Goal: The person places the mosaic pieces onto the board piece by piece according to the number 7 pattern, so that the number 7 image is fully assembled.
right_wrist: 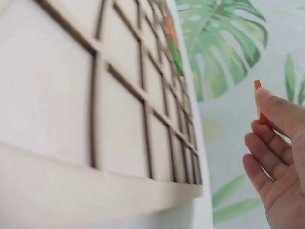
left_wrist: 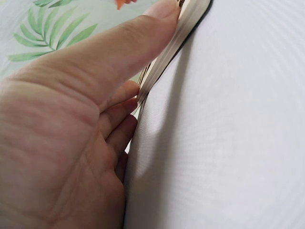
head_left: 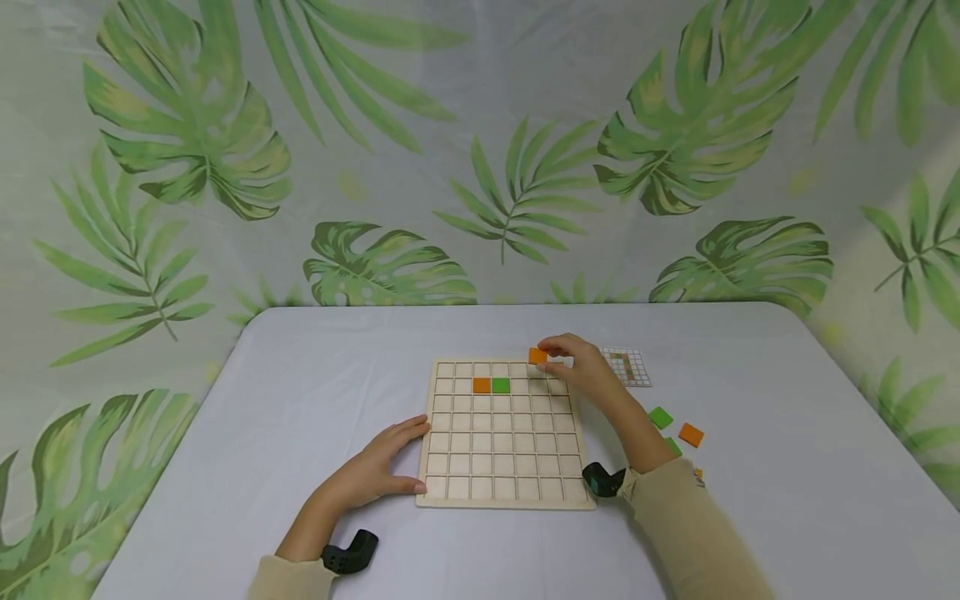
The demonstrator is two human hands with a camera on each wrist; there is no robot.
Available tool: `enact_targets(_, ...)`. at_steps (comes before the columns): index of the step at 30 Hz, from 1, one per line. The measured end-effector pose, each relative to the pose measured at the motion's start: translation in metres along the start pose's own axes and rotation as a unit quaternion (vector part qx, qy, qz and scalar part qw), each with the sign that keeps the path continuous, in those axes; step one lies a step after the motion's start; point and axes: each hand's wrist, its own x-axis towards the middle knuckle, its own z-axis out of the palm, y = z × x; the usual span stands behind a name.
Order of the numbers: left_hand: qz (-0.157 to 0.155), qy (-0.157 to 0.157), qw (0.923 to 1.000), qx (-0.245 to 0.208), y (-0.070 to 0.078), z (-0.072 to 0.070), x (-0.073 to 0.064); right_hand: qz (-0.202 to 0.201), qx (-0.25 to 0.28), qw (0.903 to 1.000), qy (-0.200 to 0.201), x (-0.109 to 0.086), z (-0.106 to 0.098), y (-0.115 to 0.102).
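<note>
A square wooden grid board (head_left: 502, 506) lies flat on the table. My left hand (head_left: 378, 467) rests along its left edge, thumb near the front corner and fingers spread, touching the rim. Between thumb and fingers, my right hand (head_left: 588, 367) pinches an orange square tile (head_left: 537, 356) above the board's far right part. The right wrist view shows that orange tile (right_wrist: 259, 102) edge-on, held clear of the board. Side by side in the board's second row sit another orange tile (head_left: 482, 385) and a green tile (head_left: 501, 385).
A small printed pattern card (head_left: 628, 367) lies beyond the board's right corner. Right of the board are loose green tiles (head_left: 660, 417) and an orange tile (head_left: 692, 435), partly behind my right forearm. A leaf-patterned cloth (head_left: 517, 200) hangs behind the white table (head_left: 337, 358).
</note>
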Motion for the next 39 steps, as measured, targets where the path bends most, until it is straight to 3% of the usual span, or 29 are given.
enact_targets(7,0.002,0.0,1.0,0.001,-0.001,0.0,0.0,0.014,-0.015,0.9969,-0.076,0.002,0.025,0.006)
enact_targets(17,0.002,0.001,1.0,0.003,-0.001,0.0,0.0,0.0,-0.042,0.9944,-0.097,0.001,0.032,0.006)
enact_targets(21,0.005,0.0,1.0,0.003,-0.001,0.0,0.0,0.013,-0.041,0.9929,-0.111,0.0,0.031,0.004)
enact_targets(27,0.004,-0.001,1.0,-0.003,0.0,0.001,0.0,0.039,-0.031,0.9935,-0.102,-0.003,0.024,-0.001)
enact_targets(32,0.008,-0.001,1.0,-0.003,0.0,0.001,0.0,0.027,-0.008,0.9957,-0.088,-0.009,0.006,-0.007)
enact_targets(39,0.007,0.002,1.0,0.001,-0.002,0.001,0.0,0.0,-0.043,0.9983,-0.04,-0.029,-0.025,-0.007)
